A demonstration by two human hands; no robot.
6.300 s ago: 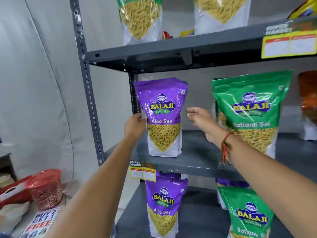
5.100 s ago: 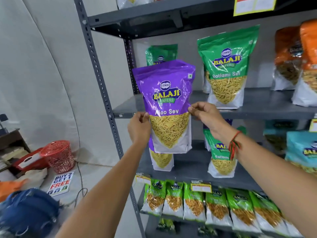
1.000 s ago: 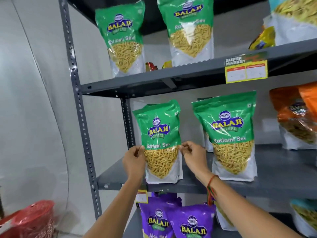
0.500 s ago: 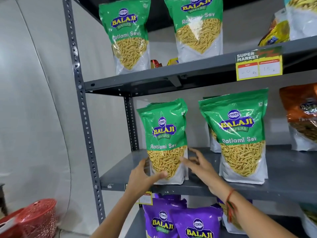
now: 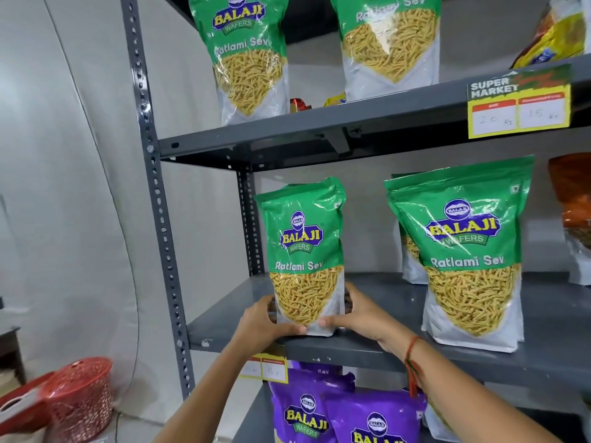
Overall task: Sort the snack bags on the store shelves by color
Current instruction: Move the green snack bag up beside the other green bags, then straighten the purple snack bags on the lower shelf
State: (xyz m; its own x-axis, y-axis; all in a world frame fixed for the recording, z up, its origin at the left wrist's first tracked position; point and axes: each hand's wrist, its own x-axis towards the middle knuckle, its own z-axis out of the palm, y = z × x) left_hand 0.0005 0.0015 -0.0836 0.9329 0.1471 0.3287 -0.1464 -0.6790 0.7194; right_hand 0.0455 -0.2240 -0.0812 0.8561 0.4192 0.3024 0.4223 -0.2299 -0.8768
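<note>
Shelving of grey metal fills the view, its punched upright running down the left side. On the top shelf two green Ratlami Sev bags stand side by side, with a yellow price tag clipped to the shelf edge at the right. On the middle shelf, a large green bag stands upright right of centre, another green bag partly hidden behind it, and an orange bag shows at the far right edge. Left of centre stands the smaller green bag, upright near the shelf's front edge (its base touching the shelf). Both hands hold it low down: the left hand wraps the lower left corner, thumb across the front, and the right hand closes its grip on the lower right corner, thumb on the front and fingers behind. A red thread circles the right wrist. Below, purple bags sit on the next shelf. A red basket stands on the floor at the lower left.
</note>
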